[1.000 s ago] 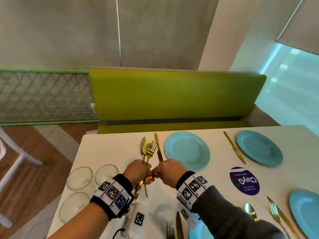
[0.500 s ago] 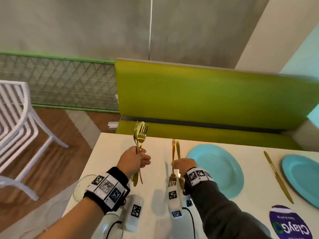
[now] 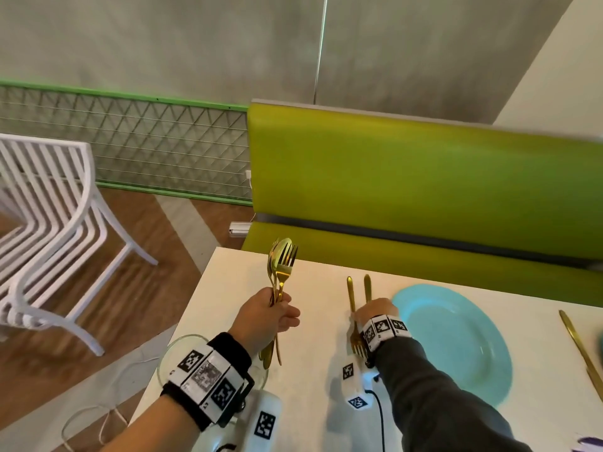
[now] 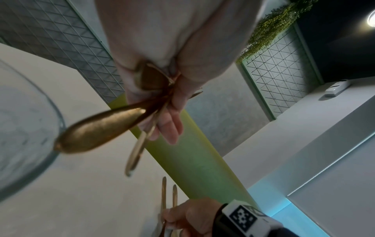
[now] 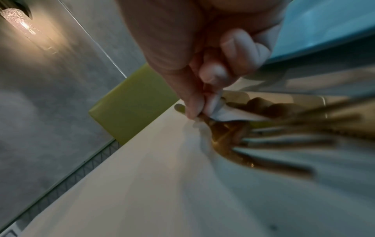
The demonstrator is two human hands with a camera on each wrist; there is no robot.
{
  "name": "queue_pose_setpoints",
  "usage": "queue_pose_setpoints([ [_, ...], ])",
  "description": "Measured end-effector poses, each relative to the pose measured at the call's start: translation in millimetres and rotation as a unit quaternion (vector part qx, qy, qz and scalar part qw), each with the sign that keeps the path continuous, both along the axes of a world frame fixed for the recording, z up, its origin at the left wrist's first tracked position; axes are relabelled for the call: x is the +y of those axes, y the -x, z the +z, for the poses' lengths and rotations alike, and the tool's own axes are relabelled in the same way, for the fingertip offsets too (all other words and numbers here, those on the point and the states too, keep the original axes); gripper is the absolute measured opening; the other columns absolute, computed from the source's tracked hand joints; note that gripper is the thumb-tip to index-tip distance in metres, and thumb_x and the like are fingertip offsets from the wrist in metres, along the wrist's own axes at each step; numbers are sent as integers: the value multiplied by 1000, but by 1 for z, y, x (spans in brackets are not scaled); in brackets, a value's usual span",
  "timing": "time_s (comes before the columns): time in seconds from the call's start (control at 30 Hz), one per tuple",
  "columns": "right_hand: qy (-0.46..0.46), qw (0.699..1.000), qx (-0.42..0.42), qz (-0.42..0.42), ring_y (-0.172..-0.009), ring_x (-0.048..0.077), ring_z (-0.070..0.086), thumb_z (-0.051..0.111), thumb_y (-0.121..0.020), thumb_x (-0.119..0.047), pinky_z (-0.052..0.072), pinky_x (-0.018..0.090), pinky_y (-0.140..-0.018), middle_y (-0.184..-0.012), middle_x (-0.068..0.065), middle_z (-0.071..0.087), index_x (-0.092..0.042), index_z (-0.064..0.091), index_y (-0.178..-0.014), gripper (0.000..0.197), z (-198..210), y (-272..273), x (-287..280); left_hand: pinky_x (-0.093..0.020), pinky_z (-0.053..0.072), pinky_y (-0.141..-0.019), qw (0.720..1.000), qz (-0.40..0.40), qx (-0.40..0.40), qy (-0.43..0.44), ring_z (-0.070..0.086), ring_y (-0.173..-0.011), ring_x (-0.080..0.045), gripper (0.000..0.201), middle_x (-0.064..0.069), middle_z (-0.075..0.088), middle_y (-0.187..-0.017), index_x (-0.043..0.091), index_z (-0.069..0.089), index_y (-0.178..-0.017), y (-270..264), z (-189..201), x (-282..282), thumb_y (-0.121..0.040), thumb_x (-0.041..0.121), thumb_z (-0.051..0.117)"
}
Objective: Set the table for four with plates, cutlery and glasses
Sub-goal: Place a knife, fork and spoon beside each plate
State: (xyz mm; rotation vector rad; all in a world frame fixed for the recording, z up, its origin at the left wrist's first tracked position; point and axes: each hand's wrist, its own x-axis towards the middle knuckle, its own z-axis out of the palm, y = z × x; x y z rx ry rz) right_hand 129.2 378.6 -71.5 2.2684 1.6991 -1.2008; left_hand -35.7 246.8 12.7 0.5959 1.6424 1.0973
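My left hand (image 3: pixel 272 318) grips a bundle of gold cutlery (image 3: pixel 282 265), a fork and spoons, upright above the table's left part. In the left wrist view the bundle's handles (image 4: pixel 97 133) stick out below the hand's curled fingers (image 4: pixel 172 128). My right hand (image 3: pixel 375 313) pinches a gold fork and knife (image 3: pixel 351 290) lying flat on the white table (image 3: pixel 310 321), just left of a blue plate (image 3: pixel 456 340). Their handles point toward the bench and the fork tines (image 5: pixel 274 144) point back at me.
A clear glass (image 3: pixel 177 353) stands under my left wrist near the table's left edge. Another gold knife (image 3: pixel 577 344) lies right of the plate. A green bench (image 3: pixel 424 190) runs behind the table, and a white chair (image 3: pixel 55 230) stands on the floor at left.
The right hand took a fork and knife from the bundle, moved right and set them down beside the blue plate. The left hand raised the remaining cutlery upright.
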Motion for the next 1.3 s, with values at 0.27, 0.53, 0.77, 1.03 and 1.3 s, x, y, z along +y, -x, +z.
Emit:
queue_pose_setpoints([
  [0.27,-50,994,-86,35,-91,22,67,67,-83,-31,41,22,-63,-101,9,71,-4,67,-96,30,-4,6,6,-28,46,-67,1000,9,-19,9,58,-62,-19,18,-10,62,-75,9,49,-85,-4,-2,-2,-96,1,37],
  [0.53,-197,971,-1,134,-103,20,61,53,-92,-35,44,23,-83,-110,3,69,-16,70,-105,29,66,6,-26,-25,47,-50,994,17,-101,-21,62,-54,-21,19,-15,64,-76,4,53,-89,-15,18,-14,-96,4,35],
  [0.77,-444,811,68,375,-73,12,69,58,-77,-21,56,21,-59,-81,-8,73,-25,75,-82,19,139,-13,-128,-21,38,-47,987,-153,-42,-22,57,-51,-14,27,-10,65,-75,6,59,-83,-49,47,-43,-93,3,34],
  [1.03,-308,886,-52,343,-103,27,64,50,-87,-27,49,34,-86,-109,5,71,-18,70,-107,30,174,-91,-194,-19,35,-45,936,-347,-31,-45,50,-49,-12,37,-8,60,-71,14,55,-83,-129,69,-77,-94,-1,23],
  [1.3,-242,901,-116,342,-110,22,59,47,-95,-25,45,29,-89,-116,1,67,-28,61,-121,30,170,-165,-201,-19,38,-40,925,-377,-37,4,53,-40,-10,36,-13,62,-72,-2,57,-103,-200,54,-76,-91,-1,23],
])
